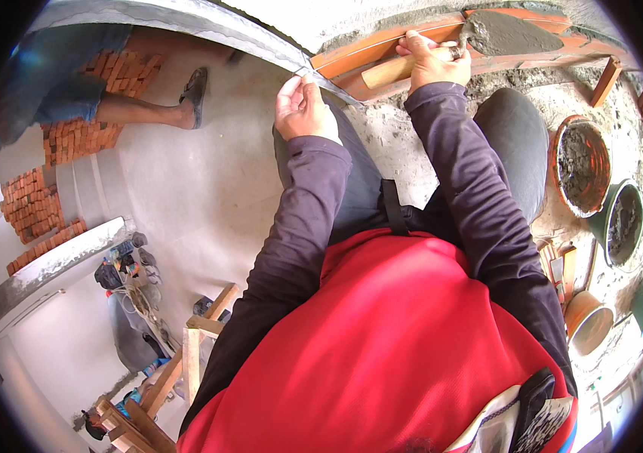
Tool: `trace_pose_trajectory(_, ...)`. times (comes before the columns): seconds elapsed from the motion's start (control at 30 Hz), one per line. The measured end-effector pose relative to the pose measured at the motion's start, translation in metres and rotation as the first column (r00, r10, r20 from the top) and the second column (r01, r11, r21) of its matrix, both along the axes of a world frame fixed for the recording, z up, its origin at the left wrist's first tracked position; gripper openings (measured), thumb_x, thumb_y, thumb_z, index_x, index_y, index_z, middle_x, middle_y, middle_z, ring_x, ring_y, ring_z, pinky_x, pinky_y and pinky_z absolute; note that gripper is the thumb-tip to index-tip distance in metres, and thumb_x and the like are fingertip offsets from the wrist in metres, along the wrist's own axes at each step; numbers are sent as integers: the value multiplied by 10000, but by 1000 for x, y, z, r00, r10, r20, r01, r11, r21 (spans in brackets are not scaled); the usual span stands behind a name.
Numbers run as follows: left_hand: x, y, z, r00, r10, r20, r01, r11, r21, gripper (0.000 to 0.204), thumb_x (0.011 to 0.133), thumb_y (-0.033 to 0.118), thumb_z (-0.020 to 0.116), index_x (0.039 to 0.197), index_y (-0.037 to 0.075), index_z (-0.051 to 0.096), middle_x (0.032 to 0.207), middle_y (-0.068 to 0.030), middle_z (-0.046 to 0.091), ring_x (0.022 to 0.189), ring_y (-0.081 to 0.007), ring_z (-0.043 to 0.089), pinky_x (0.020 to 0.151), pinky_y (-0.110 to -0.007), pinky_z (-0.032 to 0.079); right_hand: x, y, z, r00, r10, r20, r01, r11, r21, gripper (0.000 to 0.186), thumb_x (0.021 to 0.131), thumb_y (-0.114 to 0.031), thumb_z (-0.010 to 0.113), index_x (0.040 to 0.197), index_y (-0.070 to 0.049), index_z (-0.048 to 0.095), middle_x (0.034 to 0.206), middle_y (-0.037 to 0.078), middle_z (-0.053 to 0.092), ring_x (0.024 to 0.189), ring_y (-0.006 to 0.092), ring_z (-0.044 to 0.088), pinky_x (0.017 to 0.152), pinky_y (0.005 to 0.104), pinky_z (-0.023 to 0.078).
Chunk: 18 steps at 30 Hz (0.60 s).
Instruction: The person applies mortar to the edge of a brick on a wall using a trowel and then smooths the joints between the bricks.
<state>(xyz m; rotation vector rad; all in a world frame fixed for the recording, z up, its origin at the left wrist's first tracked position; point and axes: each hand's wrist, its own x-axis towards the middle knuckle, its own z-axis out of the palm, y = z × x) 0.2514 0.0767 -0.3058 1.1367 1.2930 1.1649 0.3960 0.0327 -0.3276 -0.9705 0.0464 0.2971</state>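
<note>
My left hand is raised beside the near end of a low brick course, its thumb and fingers pinched on a thin white string that runs along the bricks. In my right hand is a trowel, its wooden handle pointing left out of the grip. Grey mortar covers the trowel blade, which lies over the orange bricks to the right. My right forefinger and thumb reach up close to the string. Mortar behind the bricks looks rough and wet.
On the right stand an orange bucket and a dark green bucket, both with mortar, and an orange tub. Stacked bricks and another person's leg are at the left. A wooden frame stands lower left.
</note>
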Motion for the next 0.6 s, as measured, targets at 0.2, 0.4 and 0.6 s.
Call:
trace_pose_trajectory(0.2, -7, 6, -15, 997, -52, -63, 59, 992, 115, 279, 888, 101, 644, 1112, -49, 571, 1003, -119, 629, 849, -153, 589, 782, -267, 475, 1, -4, 1, 999, 28, 24, -26, 996, -89, 365, 784, 32, 722, 928, 5, 388, 750, 160, 601, 606, 266, 665, 594, 400, 612)
trace_pose_trajectory(0.4, -6, -7, -7, 987, -32, -159, 68, 972, 227, 323, 881, 119, 657, 1145, -23, 538, 1047, -110, 574, 861, -141, 542, 750, -273, 471, 16, -17, 1, 991, -124, 39, 125, 992, -13, 373, 834, -23, 705, 942, -51, 349, 700, 133, 564, 544, 251, 628, 508, 400, 577)
trace_pose_trajectory(0.6, -11, -22, -5, 804, -32, -594, 439, 705, 557, 451, 816, 136, 674, 1217, 21, 503, 1132, -140, 528, 813, -210, 519, 699, -336, 450, 38, -48, 13, 973, -217, 79, 215, 976, 28, 251, 894, -70, 615, 942, -32, 371, 602, 107, 533, 475, 210, 587, 437, 343, 521)
